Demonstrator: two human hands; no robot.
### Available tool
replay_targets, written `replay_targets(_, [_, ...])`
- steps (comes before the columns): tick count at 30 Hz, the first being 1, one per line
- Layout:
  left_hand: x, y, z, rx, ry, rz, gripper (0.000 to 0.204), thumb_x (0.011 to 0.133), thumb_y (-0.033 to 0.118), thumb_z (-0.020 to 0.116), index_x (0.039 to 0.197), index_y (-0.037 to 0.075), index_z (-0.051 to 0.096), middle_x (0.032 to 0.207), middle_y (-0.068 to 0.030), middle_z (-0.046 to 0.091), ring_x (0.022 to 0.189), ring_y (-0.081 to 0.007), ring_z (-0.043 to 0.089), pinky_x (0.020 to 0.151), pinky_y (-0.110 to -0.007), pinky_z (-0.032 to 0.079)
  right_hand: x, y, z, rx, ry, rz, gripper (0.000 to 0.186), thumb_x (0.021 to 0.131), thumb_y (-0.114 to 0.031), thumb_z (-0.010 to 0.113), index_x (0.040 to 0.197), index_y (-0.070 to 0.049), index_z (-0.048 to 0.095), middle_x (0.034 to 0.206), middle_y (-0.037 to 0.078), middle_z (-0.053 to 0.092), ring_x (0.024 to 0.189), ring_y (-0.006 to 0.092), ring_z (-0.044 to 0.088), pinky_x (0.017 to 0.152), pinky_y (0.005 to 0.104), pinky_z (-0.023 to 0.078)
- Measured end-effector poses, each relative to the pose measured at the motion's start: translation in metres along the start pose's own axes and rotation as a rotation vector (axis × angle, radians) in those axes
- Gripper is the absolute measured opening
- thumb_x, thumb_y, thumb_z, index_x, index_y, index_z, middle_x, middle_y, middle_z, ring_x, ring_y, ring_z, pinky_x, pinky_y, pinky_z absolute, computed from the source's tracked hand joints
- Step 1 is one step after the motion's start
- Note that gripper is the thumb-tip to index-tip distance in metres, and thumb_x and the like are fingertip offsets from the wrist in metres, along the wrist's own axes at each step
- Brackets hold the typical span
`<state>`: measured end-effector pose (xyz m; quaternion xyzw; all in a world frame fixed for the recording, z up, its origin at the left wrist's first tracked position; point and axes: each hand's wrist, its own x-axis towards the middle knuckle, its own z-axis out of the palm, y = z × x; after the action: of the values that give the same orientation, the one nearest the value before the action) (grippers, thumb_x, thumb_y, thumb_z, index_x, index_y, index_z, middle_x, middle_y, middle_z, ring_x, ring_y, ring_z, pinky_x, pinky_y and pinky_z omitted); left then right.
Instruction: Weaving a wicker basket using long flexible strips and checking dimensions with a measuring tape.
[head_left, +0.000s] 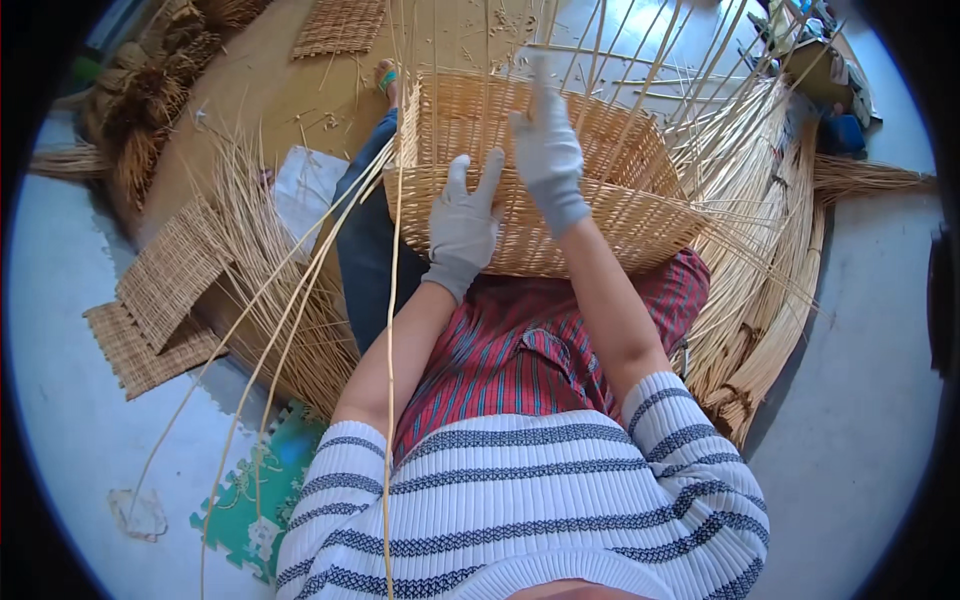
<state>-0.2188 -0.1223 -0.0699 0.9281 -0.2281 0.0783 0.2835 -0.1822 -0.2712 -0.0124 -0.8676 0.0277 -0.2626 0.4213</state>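
Observation:
A half-woven wicker basket (600, 222) rests tilted across my lap, with long upright stakes rising from its far wall. My left hand (464, 225), in a pale grey glove, lies against the near wall; two fingers stretch apart up to the rim. Over the basket's opening is my right hand (549, 150), gloved too and raised. Its fingers are smeared by motion, so whether they hold anything is unclear. Several long loose canes (318, 255) trail from the basket's left corner toward the lower left. One pale cane (392, 350) runs down past my left forearm.
Big bundles of pale cane (775, 260) lie on the right, with browner cane (270, 300) to the left. Flat woven panels (175, 275) sit at the left; another panel (340, 27) is at the far side. A green foam mat (262, 490) covers part of the floor.

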Motion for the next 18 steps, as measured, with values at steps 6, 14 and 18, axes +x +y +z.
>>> replay_targets(6, [0.000,-0.010,-0.003,-0.037,0.023,0.083,0.060,0.087,0.020,0.070,0.143,0.034,0.053,0.137,-0.0209,0.046,0.108,-0.0354,0.060,0.085,-0.047,0.052,-0.114,0.032,-0.038,0.321,0.202,0.293,0.044,0.099,0.001,0.051,0.143,-0.009,0.052,0.121,0.009,0.065,0.086,0.0129,0.063,0.076,0.0272,0.053])
replay_targets(14, [-0.033,-0.088,-0.035,-0.457,0.569,-0.482,0.033,0.093,0.015,0.072,0.118,-0.001,0.057,0.103,-0.0099,0.062,0.092,-0.0211,0.059,0.087,-0.035,0.050,-0.136,-0.080,0.032,0.150,-0.605,-0.079,0.048,0.088,0.000,0.061,0.135,-0.009,0.060,0.102,0.015,0.069,0.090,0.0305,0.069,0.077,0.0389,0.057])
replay_targets(18, [-0.019,-0.118,-0.030,-0.851,0.327,-0.315,0.035,0.094,0.014,0.071,0.124,0.000,0.060,0.112,-0.0118,0.066,0.100,-0.0199,0.062,0.090,-0.032,0.051,-0.098,-0.129,0.077,0.201,-0.554,-0.167,0.059,0.090,-0.019,0.064,0.146,-0.012,0.046,0.121,0.015,0.066,0.097,0.0351,0.068,0.078,0.0423,0.057])
